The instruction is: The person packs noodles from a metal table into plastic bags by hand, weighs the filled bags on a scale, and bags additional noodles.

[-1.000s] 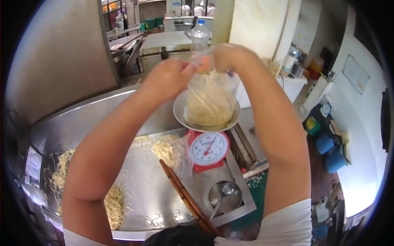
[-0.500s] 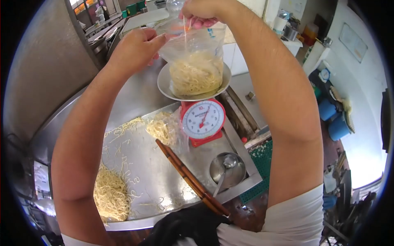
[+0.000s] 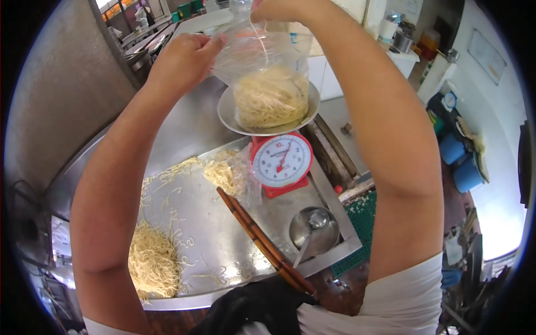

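Note:
A clear plastic bag of noodles (image 3: 271, 97) rests in the round metal pan (image 3: 226, 114) of a red dial scale (image 3: 281, 160). My left hand (image 3: 190, 58) pinches the bag's upper left edge. At the top of the frame my right hand (image 3: 285, 10) is closed with a few noodle strands hanging from it into the bag's mouth; its fingertips are partly hidden. Beside the scale, a second plastic bag with noodles (image 3: 223, 174) lies on the metal tray. A larger noodle pile (image 3: 153, 262) sits by my left forearm.
Wooden tongs (image 3: 259, 239) lie slantwise across the tray (image 3: 206, 223). A metal bowl (image 3: 314, 231) holding a ladle is at the tray's right corner. Blue bins (image 3: 467, 173) stand on the floor at right. A plastic bottle (image 3: 241, 6) is behind the bag.
Since the earliest frame the view has tilted down and both hands show higher up. The bag's mouth is spread wider, and my right hand has moved up from it with strands hanging below.

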`<action>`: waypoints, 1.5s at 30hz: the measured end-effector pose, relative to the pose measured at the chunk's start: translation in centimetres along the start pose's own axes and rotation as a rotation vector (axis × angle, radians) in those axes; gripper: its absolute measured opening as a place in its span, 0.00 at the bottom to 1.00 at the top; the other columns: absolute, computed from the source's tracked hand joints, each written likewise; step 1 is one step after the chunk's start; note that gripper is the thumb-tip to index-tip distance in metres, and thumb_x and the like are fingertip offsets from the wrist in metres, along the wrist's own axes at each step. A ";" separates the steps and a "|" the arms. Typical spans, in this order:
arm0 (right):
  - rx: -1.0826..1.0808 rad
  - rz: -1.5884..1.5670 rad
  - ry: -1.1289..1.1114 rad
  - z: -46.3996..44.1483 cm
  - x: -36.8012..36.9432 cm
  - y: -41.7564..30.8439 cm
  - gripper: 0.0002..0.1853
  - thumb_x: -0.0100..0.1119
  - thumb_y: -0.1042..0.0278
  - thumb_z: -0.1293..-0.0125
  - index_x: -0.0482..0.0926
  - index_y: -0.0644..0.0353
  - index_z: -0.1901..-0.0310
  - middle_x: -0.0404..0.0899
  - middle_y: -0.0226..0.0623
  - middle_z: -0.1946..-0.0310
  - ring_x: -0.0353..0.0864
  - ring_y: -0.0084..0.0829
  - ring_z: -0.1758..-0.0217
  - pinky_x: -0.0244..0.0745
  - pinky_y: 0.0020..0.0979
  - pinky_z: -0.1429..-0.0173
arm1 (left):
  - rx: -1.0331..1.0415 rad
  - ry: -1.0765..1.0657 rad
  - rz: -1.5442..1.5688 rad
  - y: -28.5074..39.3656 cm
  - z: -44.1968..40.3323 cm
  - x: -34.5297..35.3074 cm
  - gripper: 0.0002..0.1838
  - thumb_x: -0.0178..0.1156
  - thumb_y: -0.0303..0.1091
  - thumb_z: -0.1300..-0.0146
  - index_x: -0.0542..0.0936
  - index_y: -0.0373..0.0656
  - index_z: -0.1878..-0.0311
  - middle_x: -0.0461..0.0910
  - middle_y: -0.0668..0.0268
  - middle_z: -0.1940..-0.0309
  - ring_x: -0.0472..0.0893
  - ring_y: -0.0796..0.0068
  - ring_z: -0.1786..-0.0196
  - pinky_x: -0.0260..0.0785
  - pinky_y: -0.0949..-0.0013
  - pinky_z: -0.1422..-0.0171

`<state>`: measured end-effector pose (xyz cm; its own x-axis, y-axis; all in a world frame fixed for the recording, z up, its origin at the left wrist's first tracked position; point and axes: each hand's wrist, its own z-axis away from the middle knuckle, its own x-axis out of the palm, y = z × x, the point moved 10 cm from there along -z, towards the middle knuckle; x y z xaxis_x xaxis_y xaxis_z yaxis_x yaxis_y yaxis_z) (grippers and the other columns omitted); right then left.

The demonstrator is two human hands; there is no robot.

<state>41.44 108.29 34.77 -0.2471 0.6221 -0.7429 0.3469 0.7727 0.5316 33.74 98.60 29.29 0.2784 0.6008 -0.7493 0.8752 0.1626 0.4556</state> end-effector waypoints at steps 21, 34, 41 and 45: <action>0.514 -1.100 -0.427 8.6 15.1 5.9 0.10 0.52 0.62 0.35 0.77 0.60 0.62 0.72 0.29 0.85 0.71 0.22 0.87 0.68 0.26 0.84 | 0.092 -0.033 -0.529 -3.6 1.6 2.4 0.12 0.53 0.33 0.42 0.84 0.40 0.64 0.84 0.52 0.63 0.84 0.56 0.58 0.76 0.55 0.53; 0.551 -1.630 0.171 9.7 -4.7 -1.8 0.13 0.54 0.65 0.36 0.72 0.54 0.50 0.64 0.17 0.78 0.60 0.09 0.84 0.57 0.15 0.82 | 0.211 0.461 0.142 -0.5 17.3 -17.1 0.05 0.53 0.31 0.43 0.77 0.41 0.67 0.79 0.54 0.72 0.79 0.48 0.66 0.70 0.50 0.61; 0.327 -1.616 -0.571 16.7 0.4 -25.5 0.04 0.52 0.74 0.44 0.74 0.59 0.66 0.74 0.28 0.74 0.73 0.18 0.78 0.70 0.21 0.78 | -0.041 -0.012 0.234 -9.3 35.0 -10.7 0.04 0.54 0.32 0.39 0.73 0.44 0.67 0.76 0.56 0.74 0.77 0.49 0.67 0.68 0.51 0.65; 0.279 -1.850 -0.942 24.7 6.9 -36.9 0.27 0.67 0.65 0.43 0.70 0.61 0.43 0.77 0.43 0.56 0.79 0.29 0.56 0.76 0.30 0.52 | -0.336 -0.100 0.289 -16.0 46.3 -4.5 0.01 0.54 0.27 0.41 0.74 0.43 0.66 0.76 0.58 0.74 0.78 0.54 0.68 0.70 0.58 0.65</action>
<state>49.32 80.91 0.00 0.0132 -0.9819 -0.1892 0.4086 0.1780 -0.8952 36.87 57.07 3.10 0.5439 0.5829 -0.6036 0.5833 0.2545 0.7714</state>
